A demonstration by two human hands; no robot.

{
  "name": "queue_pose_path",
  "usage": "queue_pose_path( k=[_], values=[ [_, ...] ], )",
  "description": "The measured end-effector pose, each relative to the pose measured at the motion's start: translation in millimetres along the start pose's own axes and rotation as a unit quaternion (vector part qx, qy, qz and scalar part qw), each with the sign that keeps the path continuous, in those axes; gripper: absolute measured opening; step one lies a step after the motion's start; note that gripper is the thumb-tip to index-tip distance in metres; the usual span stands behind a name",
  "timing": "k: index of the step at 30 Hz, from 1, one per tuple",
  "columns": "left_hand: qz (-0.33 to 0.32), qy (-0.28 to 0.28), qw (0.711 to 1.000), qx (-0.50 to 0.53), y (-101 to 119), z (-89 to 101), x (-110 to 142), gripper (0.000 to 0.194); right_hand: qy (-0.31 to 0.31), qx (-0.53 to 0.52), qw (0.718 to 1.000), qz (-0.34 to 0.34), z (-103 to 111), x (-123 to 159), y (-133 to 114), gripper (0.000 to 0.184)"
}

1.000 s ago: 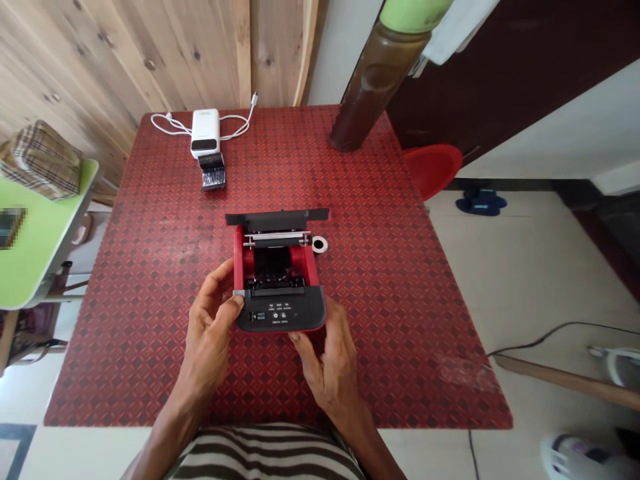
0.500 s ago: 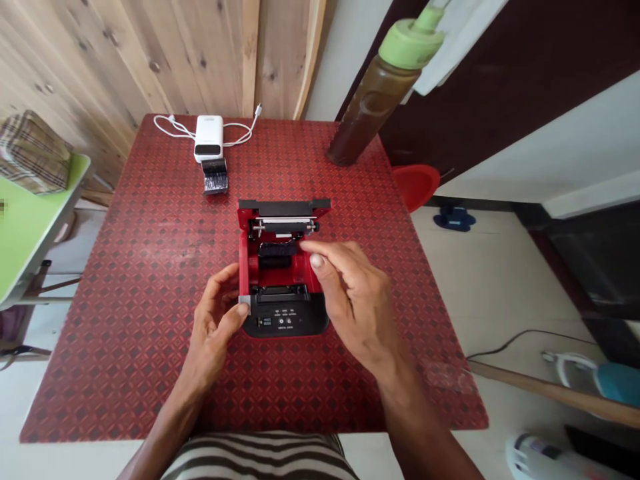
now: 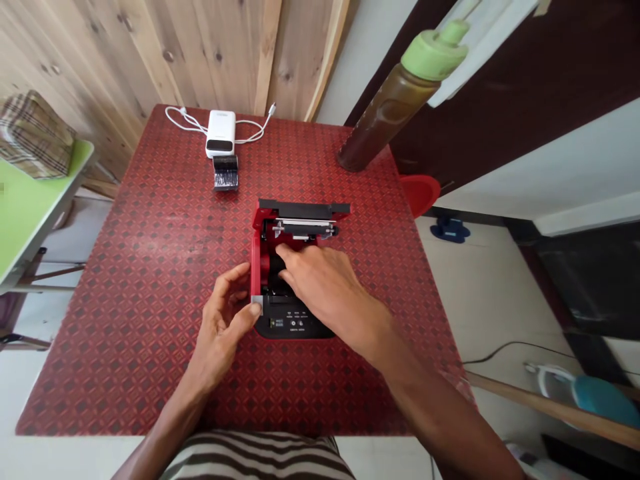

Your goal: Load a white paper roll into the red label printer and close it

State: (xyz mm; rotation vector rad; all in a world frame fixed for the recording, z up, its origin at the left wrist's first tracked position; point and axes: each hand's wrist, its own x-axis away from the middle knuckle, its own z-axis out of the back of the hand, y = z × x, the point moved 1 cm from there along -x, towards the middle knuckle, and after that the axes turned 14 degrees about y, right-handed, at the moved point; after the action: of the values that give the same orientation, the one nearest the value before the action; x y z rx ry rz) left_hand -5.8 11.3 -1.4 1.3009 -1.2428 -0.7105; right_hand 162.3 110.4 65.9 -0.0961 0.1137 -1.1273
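Observation:
A red and black label printer [image 3: 300,327] stands on the table with its lid [image 3: 305,211] raised. My left hand [image 3: 225,323] holds the printer's left side, thumb on the grey front corner and fingers along the side wall. Inside the open bay lies a black roll [image 3: 275,267], mostly covered by my right hand [image 3: 330,283]. The index finger and thumb of that hand reach down into the bay and close on the roll; the other fingers are hidden.
On the red patterned table [image 3: 165,320], a white power bank [image 3: 221,130] with a white cable lies at the back, a small black film roll [image 3: 226,173] before it. A tall brown bottle [image 3: 390,113] with a green cap stands at the back right. A green table [image 3: 35,193] is to the left.
My right hand has moved left and deeper into the printer's bay, now covering most of the black roll. My left hand keeps its hold. The whole view has shifted slightly.

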Motion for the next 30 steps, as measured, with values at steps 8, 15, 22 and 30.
queue_pose_path(
  k=[8,15,22,30],
  values=[
    [0.005,0.013,1.000,-0.012,0,0.7,-1,0.063,-0.024,0.023,0.999,0.038,5,-11,-5,0.018],
    [0.003,0.009,1.000,-0.011,2,-0.3,0,0.061,0.166,-0.028,0.986,-0.013,25,29,9,0.008],
    [-0.008,0.014,1.000,-0.014,-2,1.2,-1,0.059,0.335,-0.257,0.887,-0.188,23,91,50,0.012],
    [-0.036,0.013,0.999,-0.015,-10,5.3,-2,0.052,0.434,-0.143,0.836,-0.303,-59,137,38,0.020]
  ],
)
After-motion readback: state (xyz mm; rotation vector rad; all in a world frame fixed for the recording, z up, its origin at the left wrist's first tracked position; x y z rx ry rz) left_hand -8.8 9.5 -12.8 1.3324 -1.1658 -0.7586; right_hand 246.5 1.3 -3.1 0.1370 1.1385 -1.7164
